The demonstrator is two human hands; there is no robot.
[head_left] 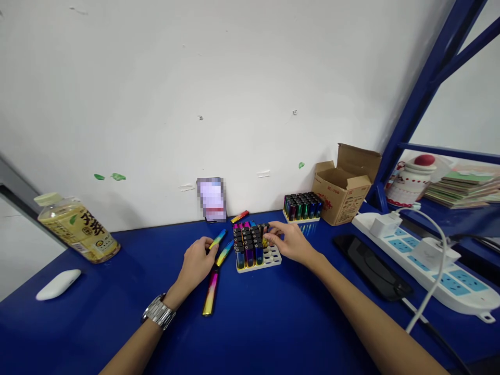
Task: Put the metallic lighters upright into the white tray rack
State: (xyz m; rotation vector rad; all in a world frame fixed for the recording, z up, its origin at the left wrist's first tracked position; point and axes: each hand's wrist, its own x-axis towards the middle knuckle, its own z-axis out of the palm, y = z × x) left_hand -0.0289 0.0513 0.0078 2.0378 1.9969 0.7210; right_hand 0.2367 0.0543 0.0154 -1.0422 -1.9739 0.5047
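A white holed tray (275, 255) carries several shiny, coloured lighters (249, 255) standing upright with black tops; a few holes at its right front show bare. My right hand (289, 240) is closed at the tray's right side, its fingertips pinching a lighter (265, 241) with a yellow body, partly hidden by the fingers. To the tray's left, my left hand (199, 261) is closed on a yellow-and-blue lighter (219, 238), held slanted above the table. Beside that hand lie another yellow-and-blue lighter (224, 253) and a pink-and-yellow lighter (211, 292). A red-and-yellow lighter (239, 216) lies behind the tray.
A second full lighter tray (300, 220) and an open cardboard box (340, 195) stand at the back right. A black phone (371, 265) and a power strip (425, 260) lie right. Another phone (212, 199) leans on the wall. Left are a bottle (80, 229) and a white case (58, 284).
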